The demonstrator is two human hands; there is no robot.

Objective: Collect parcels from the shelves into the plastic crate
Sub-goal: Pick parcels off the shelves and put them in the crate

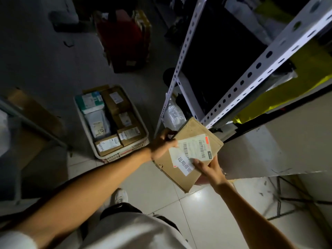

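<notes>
Dim storeroom floor, grey concrete giving way to pale tiles (206, 209) underfoot, fills the view. At about nine o'clock a shadowed rack holds a brown carton (34, 112). Toward ten o'clock of centre the plastic crate (125, 150) sits on the floor, already packed nearly level with parcels (115, 115) — boxes and padded bags side by side, little room showing. Just right of centre both hands hold a flat cardboard parcel (193, 130) in the air, off the shelves and not yet in the crate: the left hand (161, 146) grips its left edge, thumb on top; the right hand (206, 168) clasps the near right corner, fingers on the label (194, 148). At one to three o'clock the white perforated shelving (251, 72) still carries yellow bags (287, 97) — so most looks collected, some remains.
</notes>
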